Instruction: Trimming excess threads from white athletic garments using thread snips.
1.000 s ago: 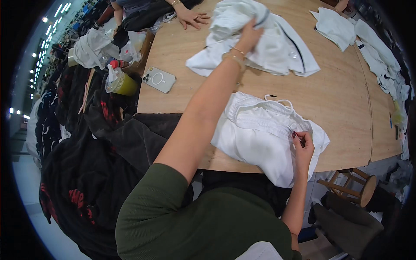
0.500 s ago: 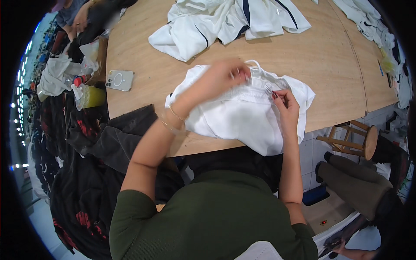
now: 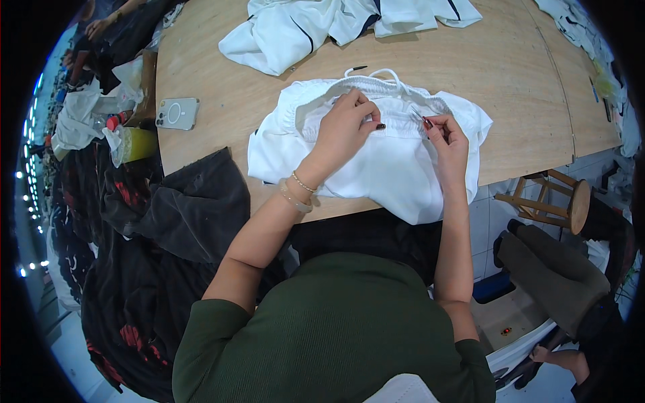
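A white garment (image 3: 403, 171) with a gathered elastic waistband lies at the table's near edge, its waist opening facing away from me. A white drawstring (image 3: 384, 71) loops out of the far side of the waistband, one end dark-tipped. My left hand (image 3: 349, 124) is closed on the near waistband, thumb and fingers pinching the fabric. To its right, my right hand (image 3: 449, 138) is closed around a small pointed metal tool (image 3: 416, 114), whose slim silver tip points up and left over the waistband. Most of the tool is hidden in my fingers.
More white garments (image 3: 282, 37) with dark stripes lie on the far side of the wooden table (image 3: 222, 127). A phone (image 3: 177, 113) rests at left, near a yellow-green container (image 3: 140, 144). Dark clothes (image 3: 201, 201) hang over the left edge. A wooden stool (image 3: 576, 205) stands right.
My left hand, blurred and raised before, has come down onto the near waistband and closed on it. My right hand stays at its place with the tool. The whole view has shifted slightly.
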`<state>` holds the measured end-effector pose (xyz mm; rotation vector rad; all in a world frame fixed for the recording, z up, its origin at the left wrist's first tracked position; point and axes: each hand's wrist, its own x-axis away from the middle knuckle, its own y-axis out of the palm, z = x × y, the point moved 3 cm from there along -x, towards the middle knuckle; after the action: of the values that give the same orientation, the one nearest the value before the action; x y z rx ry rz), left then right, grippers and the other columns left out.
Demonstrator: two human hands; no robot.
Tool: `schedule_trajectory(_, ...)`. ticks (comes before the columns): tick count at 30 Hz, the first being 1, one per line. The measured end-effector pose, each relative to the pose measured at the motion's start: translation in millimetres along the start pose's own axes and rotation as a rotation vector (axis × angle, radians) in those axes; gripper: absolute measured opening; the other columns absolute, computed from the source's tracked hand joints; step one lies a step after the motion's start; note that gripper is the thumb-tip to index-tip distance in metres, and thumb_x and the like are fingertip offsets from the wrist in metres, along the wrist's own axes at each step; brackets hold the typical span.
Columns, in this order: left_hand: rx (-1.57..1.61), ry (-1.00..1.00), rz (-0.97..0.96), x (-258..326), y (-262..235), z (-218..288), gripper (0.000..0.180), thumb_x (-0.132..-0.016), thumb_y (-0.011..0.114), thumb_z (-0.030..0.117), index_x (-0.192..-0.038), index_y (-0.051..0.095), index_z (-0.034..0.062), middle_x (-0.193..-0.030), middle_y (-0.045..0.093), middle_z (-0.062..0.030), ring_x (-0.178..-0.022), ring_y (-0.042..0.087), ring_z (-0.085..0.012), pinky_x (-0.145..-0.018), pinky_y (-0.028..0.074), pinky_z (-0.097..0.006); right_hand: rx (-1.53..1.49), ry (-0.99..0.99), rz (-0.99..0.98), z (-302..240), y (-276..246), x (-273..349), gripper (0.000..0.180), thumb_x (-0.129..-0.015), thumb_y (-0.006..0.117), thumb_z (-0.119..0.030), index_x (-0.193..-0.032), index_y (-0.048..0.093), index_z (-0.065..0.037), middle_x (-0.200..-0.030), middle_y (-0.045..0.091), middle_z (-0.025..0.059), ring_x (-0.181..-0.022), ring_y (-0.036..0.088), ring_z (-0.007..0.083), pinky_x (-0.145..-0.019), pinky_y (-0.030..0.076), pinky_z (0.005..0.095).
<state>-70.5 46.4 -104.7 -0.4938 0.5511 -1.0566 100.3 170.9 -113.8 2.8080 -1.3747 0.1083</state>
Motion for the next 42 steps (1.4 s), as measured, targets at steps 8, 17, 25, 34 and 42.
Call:
schedule_trajectory(8,0.182,-0.206,0.017,-3,-6,0,0.008,-0.087,0.057,0.002,-0.093,0.051,0.0023,-0.085,0.058,-0.0077,-0.075,0.056,-0.0163,-0.068,0.045,-0.029,0.019,-0.001,0.017,-2,1,0,0.011,-0.088,0.064,-0.007,-0.096,0.062,0.001,-0.087,0.063,0.0024,-0.081,0.057,0.0074,-0.076,0.044,0.0194)
schedule_trajectory(17,0.134,-0.025,-0.105,-2,-16,1,0.010,-0.087,0.056,-0.001,-0.094,0.050,0.0014,-0.087,0.056,-0.0080,-0.076,0.054,-0.0163,-0.070,0.046,-0.029,0.006,-0.009,0.024,1,1,0,0.012,-0.087,0.065,-0.008,-0.095,0.063,0.001,-0.087,0.064,0.0024,-0.080,0.057,0.0072,-0.075,0.044,0.0195)
schedule_trajectory(25,0.206,-0.147,-0.057,-4,-15,-7,0.016,-0.084,0.060,0.000,-0.098,0.053,0.0032,-0.089,0.054,-0.0073,-0.077,0.055,-0.0202,-0.071,0.046,-0.031,0.031,0.000,0.025,0,1,-1,0.011,-0.087,0.064,-0.007,-0.095,0.063,0.001,-0.087,0.064,0.0024,-0.080,0.057,0.0069,-0.075,0.044,0.0193)
schedule_trajectory(34,0.125,-0.122,-0.064,-4,-14,-8,0.011,-0.084,0.060,0.004,-0.094,0.055,0.0046,-0.089,0.056,-0.0089,-0.081,0.058,-0.0254,-0.069,0.047,-0.035,0.045,-0.001,0.024,1,2,-2,0.011,-0.087,0.065,-0.008,-0.094,0.063,0.001,-0.086,0.064,0.0021,-0.079,0.057,0.0068,-0.074,0.044,0.0198)
schedule_trajectory(42,-0.128,0.130,-0.010,-2,-6,-7,0.011,-0.086,0.058,0.002,-0.096,0.054,0.0043,-0.087,0.057,-0.0073,-0.077,0.057,-0.0216,-0.070,0.047,-0.032,0.054,0.010,0.025,-1,3,-1,0.012,-0.087,0.066,-0.009,-0.094,0.063,0.000,-0.085,0.063,0.0012,-0.078,0.056,0.0067,-0.073,0.044,0.0195)
